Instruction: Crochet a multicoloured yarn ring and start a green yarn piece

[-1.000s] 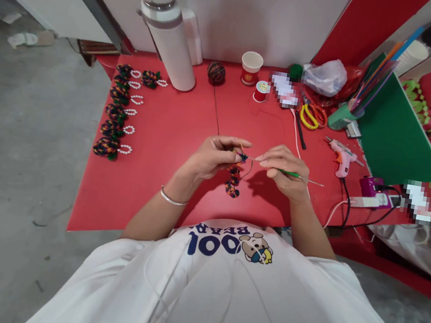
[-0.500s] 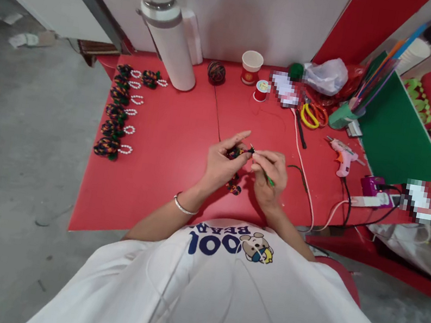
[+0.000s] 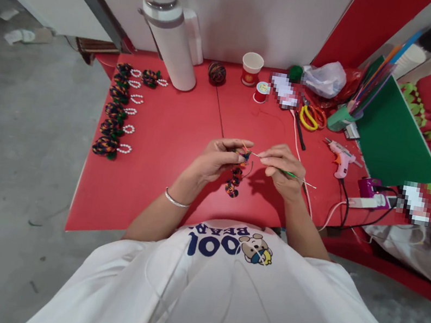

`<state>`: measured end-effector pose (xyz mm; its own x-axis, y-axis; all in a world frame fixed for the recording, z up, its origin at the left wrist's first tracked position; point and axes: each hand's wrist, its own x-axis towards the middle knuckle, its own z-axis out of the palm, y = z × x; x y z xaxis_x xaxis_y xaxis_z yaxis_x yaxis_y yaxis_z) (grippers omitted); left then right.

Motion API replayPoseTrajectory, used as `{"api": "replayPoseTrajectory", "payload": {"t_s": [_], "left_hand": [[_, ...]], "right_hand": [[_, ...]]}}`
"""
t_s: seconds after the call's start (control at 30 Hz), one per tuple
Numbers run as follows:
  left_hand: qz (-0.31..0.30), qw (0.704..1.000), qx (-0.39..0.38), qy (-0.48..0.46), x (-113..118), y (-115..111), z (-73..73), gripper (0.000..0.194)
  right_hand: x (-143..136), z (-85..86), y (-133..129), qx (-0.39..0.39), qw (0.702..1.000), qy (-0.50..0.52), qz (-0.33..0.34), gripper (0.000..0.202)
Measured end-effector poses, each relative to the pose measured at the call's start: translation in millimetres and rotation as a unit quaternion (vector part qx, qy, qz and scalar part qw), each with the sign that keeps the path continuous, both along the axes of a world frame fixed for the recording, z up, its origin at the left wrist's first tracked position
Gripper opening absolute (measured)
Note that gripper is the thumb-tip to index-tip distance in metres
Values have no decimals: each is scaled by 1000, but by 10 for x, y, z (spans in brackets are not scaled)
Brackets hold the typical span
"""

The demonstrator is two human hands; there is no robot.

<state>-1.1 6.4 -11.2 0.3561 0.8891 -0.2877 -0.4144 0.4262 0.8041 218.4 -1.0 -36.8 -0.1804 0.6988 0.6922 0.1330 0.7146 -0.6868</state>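
Note:
My left hand (image 3: 215, 160) pinches a small multicoloured crocheted piece (image 3: 231, 188), whose curled end hangs below the fingers over the red table. In my right hand (image 3: 285, 172) is a thin crochet hook (image 3: 290, 174) with a green grip; its tip meets the piece at my left fingertips and its other end sticks out to the right. A dark strand of yarn (image 3: 219, 111) runs from a dark multicoloured yarn ball (image 3: 216, 74) at the back down to my left hand.
Several yarn bundles (image 3: 119, 92) with white bead loops line the left side of the red table (image 3: 147, 172). Behind stand a white flask (image 3: 174, 50), a paper cup (image 3: 251, 69) and a red thread spool (image 3: 260, 92). Scissors (image 3: 309, 116) and a pink glue gun (image 3: 342, 158) lie right.
My right hand has moved right and turned, showing more of the hook. My left hand has shifted slightly left, and more of the crocheted piece shows beneath it.

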Motion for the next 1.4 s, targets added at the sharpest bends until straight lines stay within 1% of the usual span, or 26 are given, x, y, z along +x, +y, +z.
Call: {"api": "replayPoseTrajectory", "payload": {"t_s": [0.1,0.17,0.23,0.33,0.4,0.47,0.5,0.57,0.63,0.7,0.73,0.8,0.87,0.93,1.0,1.07,1.13,1.17,1.23,1.3,1.37,1.4], "left_hand": [[-6,1000,-4,7,-17,13,7,41],[-16,1000,-3,14,-49,28,0,42],[-33,999,5,23,-86,45,-15,41],[-49,997,26,47,-100,54,-37,36],[-35,996,52,62,-57,41,-45,36],[-1,993,86,75,18,15,-49,42],[19,991,104,82,59,-1,-53,45],[53,986,130,96,132,-33,-72,51],[75,982,137,102,180,-56,-106,52],[92,981,136,107,200,-67,-147,54],[100,980,134,110,204,-69,-166,54],[109,979,131,114,208,-68,-192,55],[110,978,135,119,215,-69,-200,54],[121,972,148,136,228,-77,-192,54],[131,967,158,151,241,-87,-179,55],[119,972,151,137,244,-92,-169,56],[87,983,130,95,228,-81,-167,58],[71,988,119,73,209,-70,-168,59],[46,993,101,44,149,-39,-166,59],[24,995,91,40,69,-9,-150,57],[7,994,90,57,-11,9,-116,54],[3,993,92,73,-44,11,-95,52]], "right_hand": [[61,66,7,-14,1000,-20,16,20],[114,102,21,-22,999,-20,40,20],[169,115,45,-51,996,-18,69,20],[182,43,86,-130,986,9,105,27],[98,-70,91,-166,977,64,115,34],[-52,-197,60,-171,971,139,95,33],[-135,-252,31,-161,971,165,67,29],[-284,-324,-45,-133,979,157,-14,21],[-374,-346,-119,-93,983,123,-95,20],[-395,-336,-167,-49,985,89,-139,19],[-385,-325,-177,-30,986,76,-146,18],[-341,-295,-173,-1,989,58,-138,18],[-290,-255,-155,11,993,39,-114,18],[-259,-212,-147,11,994,12,-106,17],[-271,-188,-160,11,991,-13,-136,16],[-332,-202,-184,13,983,-14,-183,18],[-423,-259,-188,-5,978,24,-209,26],[-466,-298,-174,-31,976,58,-209,33],[-511,-375,-110,-115,967,140,-178,48],[-464,-421,-8,-206,953,196,-102,57],[-319,-405,108,-255,947,194,-4,59],[-223,-371,163,-265,949,167,43,56]]}}
